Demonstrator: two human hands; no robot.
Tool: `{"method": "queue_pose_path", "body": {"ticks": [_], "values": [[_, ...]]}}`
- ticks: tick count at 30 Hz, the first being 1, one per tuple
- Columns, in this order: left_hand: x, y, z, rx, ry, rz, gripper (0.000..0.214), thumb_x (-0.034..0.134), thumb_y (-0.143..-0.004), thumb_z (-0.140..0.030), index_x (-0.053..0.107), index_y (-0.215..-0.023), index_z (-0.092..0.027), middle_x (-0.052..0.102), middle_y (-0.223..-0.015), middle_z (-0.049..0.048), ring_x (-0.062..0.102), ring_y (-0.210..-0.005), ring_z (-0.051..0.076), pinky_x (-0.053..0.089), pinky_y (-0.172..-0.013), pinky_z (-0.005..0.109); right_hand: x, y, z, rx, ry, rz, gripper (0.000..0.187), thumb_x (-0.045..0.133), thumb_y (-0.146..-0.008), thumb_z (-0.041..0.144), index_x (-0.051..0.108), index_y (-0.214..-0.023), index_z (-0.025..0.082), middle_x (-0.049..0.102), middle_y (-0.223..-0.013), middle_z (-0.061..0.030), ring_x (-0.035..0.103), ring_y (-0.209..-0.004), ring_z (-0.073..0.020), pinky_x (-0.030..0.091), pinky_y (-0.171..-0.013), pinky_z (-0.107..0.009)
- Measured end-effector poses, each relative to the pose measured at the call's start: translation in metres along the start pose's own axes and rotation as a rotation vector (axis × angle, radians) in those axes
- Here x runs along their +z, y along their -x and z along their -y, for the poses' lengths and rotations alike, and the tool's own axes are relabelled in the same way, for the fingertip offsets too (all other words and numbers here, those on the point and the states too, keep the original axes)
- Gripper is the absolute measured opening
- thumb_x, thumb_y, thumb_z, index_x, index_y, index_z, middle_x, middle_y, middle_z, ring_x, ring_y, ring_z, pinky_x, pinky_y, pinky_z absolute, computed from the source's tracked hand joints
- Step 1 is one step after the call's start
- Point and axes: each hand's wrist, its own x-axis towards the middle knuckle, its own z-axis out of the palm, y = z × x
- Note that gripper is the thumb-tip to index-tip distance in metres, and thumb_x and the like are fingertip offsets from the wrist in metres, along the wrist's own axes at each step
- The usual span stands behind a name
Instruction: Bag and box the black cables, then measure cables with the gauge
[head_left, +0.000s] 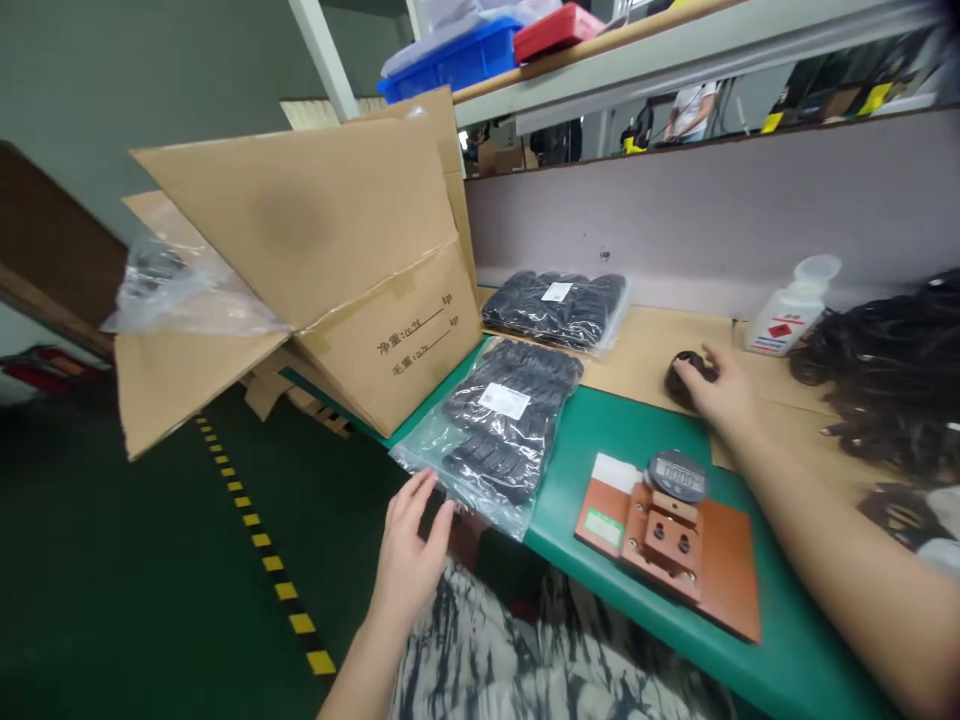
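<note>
My left hand [411, 540] is at the table's front edge, thumb and fingers apart, by the near end of a clear zip bag [427, 445]; I cannot tell whether the fingertips touch the plastic. Bundles of black cable [491, 465] fill that bag, which has a white label [504, 400]. Over the brown cardboard sheet, my right hand [724, 395] has its fingers closed round a small black coil of cable [681, 380]. Nearer me lies a digital gauge [677, 475] on an orange-brown base [727, 560].
A large open carton [397, 340] stands at the left. Behind the near bag lies another filled bag [559, 305]. A white bottle [791, 310] and a heap of black cables [892, 350] are at the right. A shelf [637, 75] runs overhead.
</note>
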Motion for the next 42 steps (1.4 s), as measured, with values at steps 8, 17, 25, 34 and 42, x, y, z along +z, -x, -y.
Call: {"method": "queue_pose_path", "body": {"ticks": [8, 17, 25, 34, 42], "values": [[0.020, -0.040, -0.010, 0.253, -0.274, 0.320, 0.097, 0.068, -0.077, -0.064, 0.025, -0.155, -0.027, 0.018, -0.165, 0.0129, 0.011, -0.151, 0.036, 0.010, -0.121, 0.061, 0.003, -0.003, -0.004, 0.029, -0.105, -0.013, 0.061, 0.063, -0.084, 0.048, 0.058, -0.133, 0.013, 0.065, -0.128, -0.0178, 0.063, -0.114, -0.0277, 0.046, -0.099, -0.037], [0.027, -0.050, -0.022, 0.445, -0.368, 0.293, 0.093, 0.072, -0.075, -0.062, 0.035, -0.151, -0.023, 0.030, -0.160, 0.0168, 0.033, -0.144, 0.040, 0.034, -0.113, 0.059, -0.002, 0.000, 0.002, 0.067, -0.076, -0.017, 0.050, 0.065, -0.083, 0.048, 0.065, -0.120, 0.015, 0.070, -0.116, -0.0157, 0.064, -0.105, -0.0265, 0.047, -0.092, -0.035], [0.036, -0.049, -0.022, 0.642, -0.431, 0.170, 0.054, 0.066, -0.082, -0.042, 0.059, -0.131, -0.020, 0.054, -0.145, 0.0139, 0.045, -0.135, 0.036, 0.041, -0.105, 0.053, -0.003, 0.000, 0.002, 0.109, -0.055, -0.023, 0.050, 0.067, -0.083, 0.049, 0.066, -0.118, 0.013, 0.070, -0.111, -0.0162, 0.064, -0.100, -0.0261, 0.047, -0.088, -0.035], [0.050, -0.046, -0.030, 0.591, -0.511, 0.068, 0.048, 0.070, -0.080, -0.033, 0.063, -0.127, -0.023, 0.055, -0.142, 0.0144, 0.050, -0.126, 0.037, 0.041, -0.099, 0.053, -0.001, 0.000, 0.000, 0.101, -0.062, -0.028, 0.049, 0.066, -0.083, 0.049, 0.066, -0.116, 0.013, 0.071, -0.110, -0.0160, 0.064, -0.098, -0.0256, 0.046, -0.085, -0.035], [0.025, -0.042, -0.016, 0.654, -0.533, 0.048, 0.037, 0.066, -0.086, -0.035, 0.068, -0.122, -0.026, 0.063, -0.136, 0.0101, 0.049, -0.124, 0.037, 0.038, -0.100, 0.053, -0.001, 0.001, 0.005, 0.050, -0.133, -0.030, 0.049, 0.066, -0.084, 0.038, 0.062, -0.126, 0.014, 0.068, -0.120, -0.0157, 0.063, -0.106, -0.0242, 0.046, -0.093, -0.034]]}}
